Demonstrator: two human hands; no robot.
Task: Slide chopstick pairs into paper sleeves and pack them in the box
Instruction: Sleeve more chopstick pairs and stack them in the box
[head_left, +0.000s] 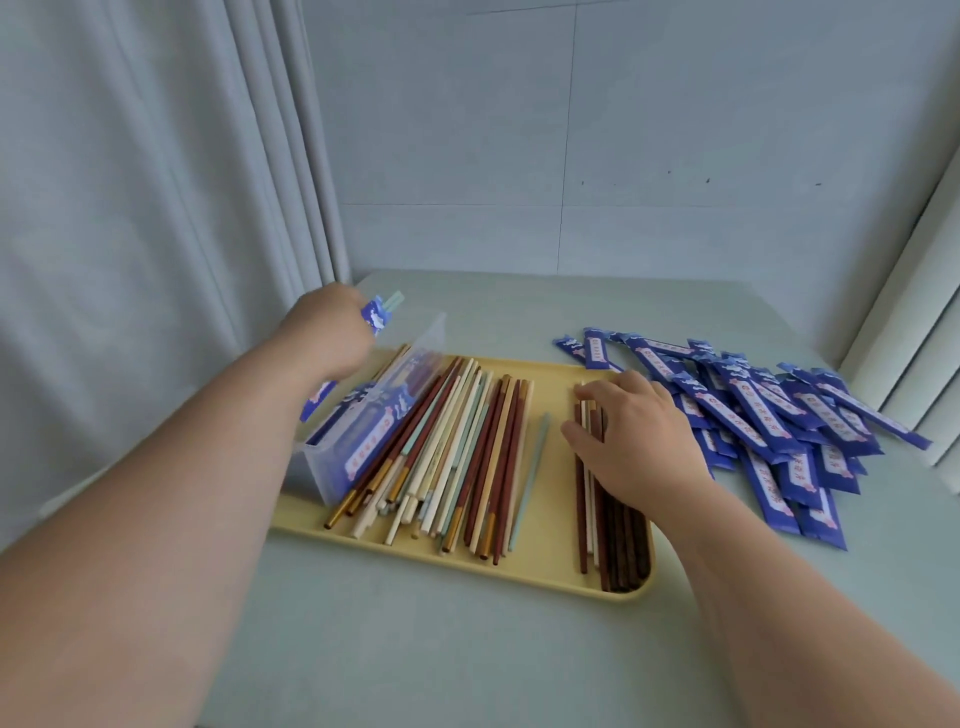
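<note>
My left hand (327, 332) is at far left, fingers closed round a sleeved pair (378, 314) with mint tips poking out its far end. I hold it over the clear box (434, 332), roughly along its length, so it can drop in flat on the pairs already packed. The box sits at the left edge of the tray (467, 564), beside the loose sticks (457, 447). My right hand (639, 436) lies on the small dark pile (618, 540) at tray right, fingers extended and gripping nothing; probably sorting out a matching pair. The empty sleeves (769, 415) are heaped on the worktop (415, 649) just right of the tray, within easy reach.
</note>
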